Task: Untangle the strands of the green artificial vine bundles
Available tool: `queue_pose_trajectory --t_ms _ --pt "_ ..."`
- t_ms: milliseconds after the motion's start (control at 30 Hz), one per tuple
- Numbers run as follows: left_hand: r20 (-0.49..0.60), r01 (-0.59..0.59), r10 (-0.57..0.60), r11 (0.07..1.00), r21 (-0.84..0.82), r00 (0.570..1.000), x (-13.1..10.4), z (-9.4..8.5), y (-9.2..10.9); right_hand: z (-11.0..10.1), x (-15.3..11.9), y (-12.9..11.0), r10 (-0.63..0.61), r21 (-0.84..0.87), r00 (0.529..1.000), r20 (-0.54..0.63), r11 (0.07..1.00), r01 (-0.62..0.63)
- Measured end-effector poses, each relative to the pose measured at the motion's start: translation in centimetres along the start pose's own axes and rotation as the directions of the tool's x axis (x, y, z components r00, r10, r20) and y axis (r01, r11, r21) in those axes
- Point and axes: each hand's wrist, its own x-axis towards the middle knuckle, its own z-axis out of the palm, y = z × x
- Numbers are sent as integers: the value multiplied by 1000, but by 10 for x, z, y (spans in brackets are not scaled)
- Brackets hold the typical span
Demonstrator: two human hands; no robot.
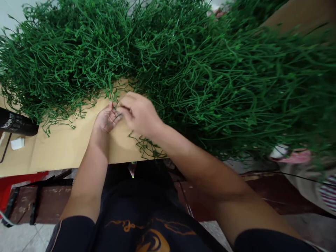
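Observation:
A huge heap of thin green plastic stems [183, 70] covers most of a tan table [65, 147]. My left hand [106, 119] and my right hand [138, 112] meet at the heap's near edge, fingertips together, pinching a few thin green stems between them. A small loose tangle of green stems [147, 147] lies under my right wrist near the table's front edge.
A black cylinder with white lettering [17, 122] lies at the table's left edge, with a small white object [17, 143] beside it. Below the table are a red stool [10, 185] and a dark wooden bench [39, 206]. Pink and striped fabric [301, 157] shows at the right.

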Motion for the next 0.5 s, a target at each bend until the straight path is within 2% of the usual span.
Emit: queue_pose_trajectory --t_ms 33,100,167,300,500 --pt "10 -22 22 1000 -5 1000 -1 1 0 -1 4 11 106 -23 994 -27 994 -106" --pt "27 -60 60 998 -17 998 -2 4 -1 3 7 27 209 -68 975 -68 974 -214" --pt "21 -76 76 997 -7 997 -1 5 -1 12 7 35 233 -122 971 -54 963 -238" --pt "-13 -93 94 995 31 996 3 4 -2 30 5 33 279 -222 958 58 940 -260" --pt "-26 -102 102 995 12 994 7 4 -2 36 15 34 294 -316 949 113 916 -246"
